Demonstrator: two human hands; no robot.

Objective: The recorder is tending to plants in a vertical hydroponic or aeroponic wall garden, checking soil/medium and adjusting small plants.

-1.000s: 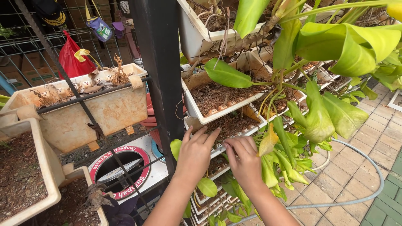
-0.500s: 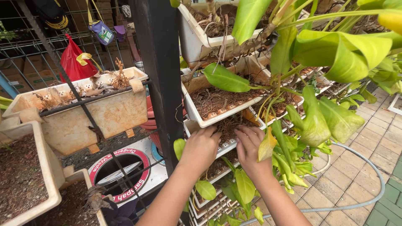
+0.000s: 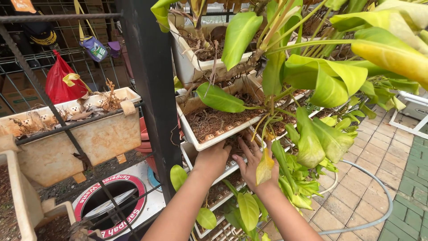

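I see both of my bare forearms rising from the bottom edge and angling inward, so the hands end up side by side. My left hand is curled, knuckles up, its fingertips hidden from me. My right hand is spread open with the fingers pointing up and away.

You face a black metal rack carrying stacked white rectangular plastic planter troughs filled with brown soil and broad-leaved green plants; below, a grey hose lies on the brick-paved floor.
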